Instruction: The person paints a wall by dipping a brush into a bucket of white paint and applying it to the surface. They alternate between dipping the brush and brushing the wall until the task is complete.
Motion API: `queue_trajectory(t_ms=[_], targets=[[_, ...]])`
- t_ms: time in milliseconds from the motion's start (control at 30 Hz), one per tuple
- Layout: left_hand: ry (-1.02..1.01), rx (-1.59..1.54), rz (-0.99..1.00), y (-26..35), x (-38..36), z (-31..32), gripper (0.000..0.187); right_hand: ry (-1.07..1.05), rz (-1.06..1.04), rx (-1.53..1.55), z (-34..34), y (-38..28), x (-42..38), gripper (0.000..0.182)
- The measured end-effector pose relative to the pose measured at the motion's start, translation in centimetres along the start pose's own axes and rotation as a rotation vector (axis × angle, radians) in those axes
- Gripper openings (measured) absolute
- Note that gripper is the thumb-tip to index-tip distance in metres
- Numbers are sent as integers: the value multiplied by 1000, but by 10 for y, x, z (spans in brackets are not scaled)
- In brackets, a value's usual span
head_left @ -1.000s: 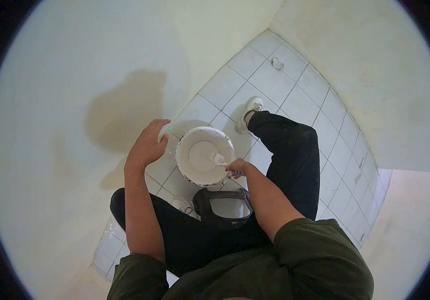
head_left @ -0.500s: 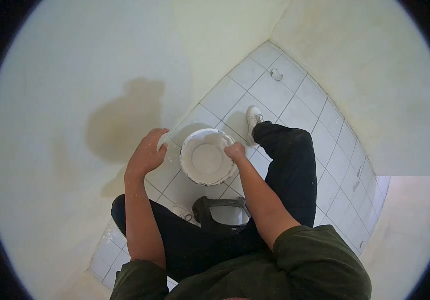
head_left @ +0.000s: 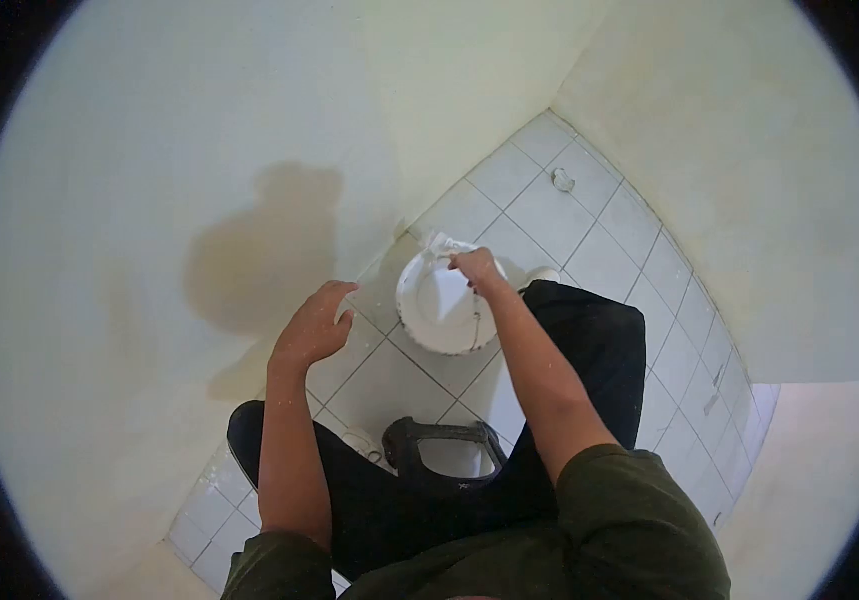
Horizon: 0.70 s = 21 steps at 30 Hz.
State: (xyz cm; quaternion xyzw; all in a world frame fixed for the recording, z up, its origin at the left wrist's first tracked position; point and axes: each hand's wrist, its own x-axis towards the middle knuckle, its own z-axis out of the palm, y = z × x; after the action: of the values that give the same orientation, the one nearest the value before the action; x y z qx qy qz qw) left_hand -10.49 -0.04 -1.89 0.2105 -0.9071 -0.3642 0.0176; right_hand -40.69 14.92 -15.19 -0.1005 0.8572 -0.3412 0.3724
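Observation:
A round white bucket (head_left: pixel 420 325), its rim smeared and chipped, is on the tiled floor in front of me, close to the left wall. My right hand (head_left: pixel 477 270) is closed at its far right rim and seems to grip the bucket there; a thin dark line runs down from the hand towards the near rim. The exact grip is hidden under my fingers. At the far rim a white lump (head_left: pixel 440 243) sticks up, too small to make out. My left hand (head_left: pixel 318 325) hovers left of the bucket, apart from it, thumb and fingers spread, holding nothing.
Between my knees is a black frame-like seat or stool (head_left: pixel 445 435). My shoe (head_left: pixel 545 275) shows beyond my right knee. A small pale scrap (head_left: pixel 563 180) lies on the tiles near the corner. Pale walls (head_left: pixel 430 90) meet the floor on the left and right.
The bucket has moved forward and slightly right over the floor, together with my right hand. My left hand keeps nearly the same pose. The view has shifted a little.

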Motion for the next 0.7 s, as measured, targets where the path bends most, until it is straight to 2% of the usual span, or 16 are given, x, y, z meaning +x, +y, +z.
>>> queue_trajectory(t_ms=[133, 233, 333, 433, 633, 700], targets=[[-40, -19, -42, 7, 7, 3, 40, 42, -241, -258, -39, 22, 82, 36], [-18, -1, -21, 7, 10, 11, 40, 160, -215, -391, -74, 17, 116, 40], [-56, 13, -38, 5, 17, 19, 40, 291, -397, -461, -105, 14, 145, 40], [-114, 4, -72, 8, 21, 23, 40, 223, -355, -612, -130, 6, 164, 39], [-121, 29, -43, 7, 23, 34, 39, 313, -310, -984, -149, -2, 157, 37], [-104, 36, -24, 7, 24, 36, 39, 318, -272, -970, -151, -6, 151, 40]])
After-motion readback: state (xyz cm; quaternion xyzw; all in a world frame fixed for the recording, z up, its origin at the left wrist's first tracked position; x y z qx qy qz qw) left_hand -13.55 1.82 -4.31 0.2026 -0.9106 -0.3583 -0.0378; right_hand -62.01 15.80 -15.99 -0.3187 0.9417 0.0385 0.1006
